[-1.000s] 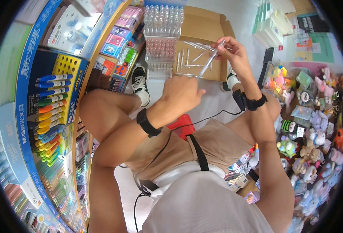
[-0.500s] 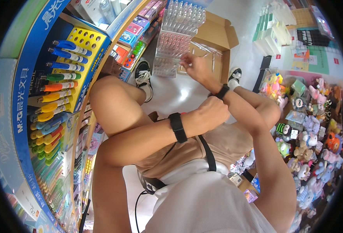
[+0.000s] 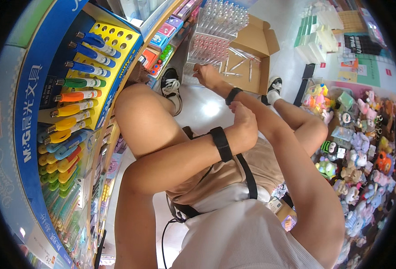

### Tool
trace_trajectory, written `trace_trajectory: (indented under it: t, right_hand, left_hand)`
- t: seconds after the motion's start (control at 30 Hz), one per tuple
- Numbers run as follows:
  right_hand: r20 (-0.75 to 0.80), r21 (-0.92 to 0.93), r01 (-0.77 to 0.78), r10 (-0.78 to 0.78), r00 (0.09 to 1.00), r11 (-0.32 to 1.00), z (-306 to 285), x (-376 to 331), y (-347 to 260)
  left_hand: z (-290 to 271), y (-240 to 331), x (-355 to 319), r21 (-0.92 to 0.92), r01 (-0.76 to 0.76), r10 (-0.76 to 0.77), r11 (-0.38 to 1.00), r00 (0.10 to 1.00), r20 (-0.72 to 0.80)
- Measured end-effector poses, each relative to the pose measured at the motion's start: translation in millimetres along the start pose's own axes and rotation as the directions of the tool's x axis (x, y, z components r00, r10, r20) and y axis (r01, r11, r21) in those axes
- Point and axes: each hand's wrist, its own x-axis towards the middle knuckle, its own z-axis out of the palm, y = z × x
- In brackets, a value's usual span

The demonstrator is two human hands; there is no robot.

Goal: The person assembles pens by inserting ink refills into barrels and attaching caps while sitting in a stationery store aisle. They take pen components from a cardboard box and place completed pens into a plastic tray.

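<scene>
1 clear tiered rack (image 3: 189,77) — pens (image 3: 220,18) standing in upper tiers

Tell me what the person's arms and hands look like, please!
The left hand and right hand wear no gloves, and no sleeves show on the forearms. A black left wristband and black right wristband wrap round like straps.
</scene>
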Motion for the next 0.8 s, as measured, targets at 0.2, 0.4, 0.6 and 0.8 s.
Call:
trace_trajectory:
  t: [0.2, 0.4, 0.6, 0.8]
  right_hand:
    - [0.092, -0.056, 0.003, 0.002, 0.996, 0.998, 20.0, 12.3, -10.3]
    - [0.114, -0.261, -0.027, 0.058, 0.992, 0.965, 25.0, 18.8, -9.5]
    - [0.086, -0.428, -0.038, 0.082, 0.993, 0.903, 28.9, 17.9, -8.8]
    - [-0.103, -0.170, -0.150, 0.134, 0.986, 0.974, 11.4, -44.0, 8.2]
  left_hand:
    - [4.0, -2.0, 1.1, -0.004, 0.011, -0.010, 1.000, 0.995, 0.104]
    - [0.3, -7.6, -4.5, -0.004, -0.002, 0.002, 1.000, 0.997, 0.076]
    - [0.7, -14.5, -16.7, -0.143, -0.042, 0.017, 0.989, 0.985, -0.172]
    - [-5.9, -17.5, -8.7, -0.125, -0.296, 0.160, 0.947, 0.773, -0.614]
